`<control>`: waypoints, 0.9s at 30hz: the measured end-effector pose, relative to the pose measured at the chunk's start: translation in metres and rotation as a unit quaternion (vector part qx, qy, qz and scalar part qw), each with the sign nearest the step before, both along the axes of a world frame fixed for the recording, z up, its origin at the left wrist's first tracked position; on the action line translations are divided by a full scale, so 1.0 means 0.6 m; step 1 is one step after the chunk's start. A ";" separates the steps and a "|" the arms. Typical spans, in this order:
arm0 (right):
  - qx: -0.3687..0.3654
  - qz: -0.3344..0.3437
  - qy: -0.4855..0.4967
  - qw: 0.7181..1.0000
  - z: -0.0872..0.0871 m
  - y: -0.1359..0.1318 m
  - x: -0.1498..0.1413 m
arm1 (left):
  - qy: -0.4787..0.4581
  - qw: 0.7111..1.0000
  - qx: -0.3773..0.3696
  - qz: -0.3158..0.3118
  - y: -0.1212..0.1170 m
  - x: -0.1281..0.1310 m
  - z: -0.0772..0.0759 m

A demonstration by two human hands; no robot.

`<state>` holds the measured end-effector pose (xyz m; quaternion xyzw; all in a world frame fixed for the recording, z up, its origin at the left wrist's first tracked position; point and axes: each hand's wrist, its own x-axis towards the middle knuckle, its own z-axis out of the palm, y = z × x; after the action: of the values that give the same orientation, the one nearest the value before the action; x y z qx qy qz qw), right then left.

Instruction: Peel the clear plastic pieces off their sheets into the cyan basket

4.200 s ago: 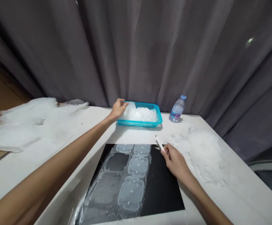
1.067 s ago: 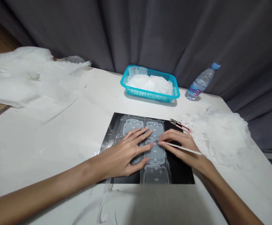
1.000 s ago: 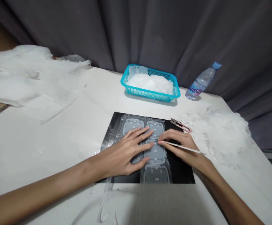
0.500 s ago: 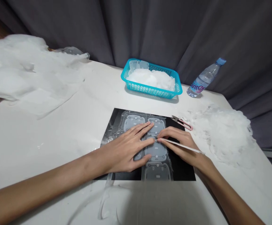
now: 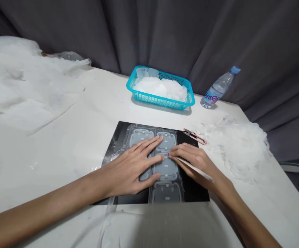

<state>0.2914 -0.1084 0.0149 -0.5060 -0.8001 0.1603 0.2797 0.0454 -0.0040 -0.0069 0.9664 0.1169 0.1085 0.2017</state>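
Observation:
A translucent moulded sheet [image 5: 166, 168] with several rounded-rectangle parts lies on a black board [image 5: 194, 193]. My left hand [image 5: 136, 165] rests flat over the sheet, its fingers spread, hiding some of the left-hand parts. Pinched in my right hand [image 5: 193, 162] is a slim white stick-like tool [image 5: 197, 169]; its tip is hidden by the fingers, so I cannot tell its exact kind. Those fingertips touch the sheet near the top of a right-column part, close to my left index finger. Pink-handled thread snips [image 5: 199, 138] lie at the board's upper right edge.
Behind the board stands a turquoise basket [image 5: 159, 100] holding white translucent pieces. A water bottle [image 5: 217, 90] is upright to its right. One heap of clear plastic scraps [image 5: 244, 148] lies at the right, while crumpled white plastic sheeting [image 5: 22, 82] covers the far left of the white table [image 5: 61, 151].
The whole scene has shifted a little to the left with the camera. My right hand's fingers have curled in closer and the white tool is tilted more steeply. My left hand stays flat.

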 end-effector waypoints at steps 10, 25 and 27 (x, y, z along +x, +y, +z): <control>-0.021 -0.005 0.076 0.997 -0.001 -0.004 0.000 | 0.024 1.000 -0.015 0.005 0.003 0.001 0.004; 0.086 -0.009 -0.129 0.988 -0.030 0.003 -0.001 | 0.014 1.000 -0.021 -0.002 0.004 0.001 0.001; 0.088 -0.009 -0.142 0.986 -0.032 0.001 0.000 | 0.015 1.000 -0.022 -0.004 0.004 0.001 0.000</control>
<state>0.2913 -0.1078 -0.0042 -0.5041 -0.8382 0.0133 0.2076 0.0459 -0.0017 -0.0070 0.9636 0.1186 0.0907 0.2215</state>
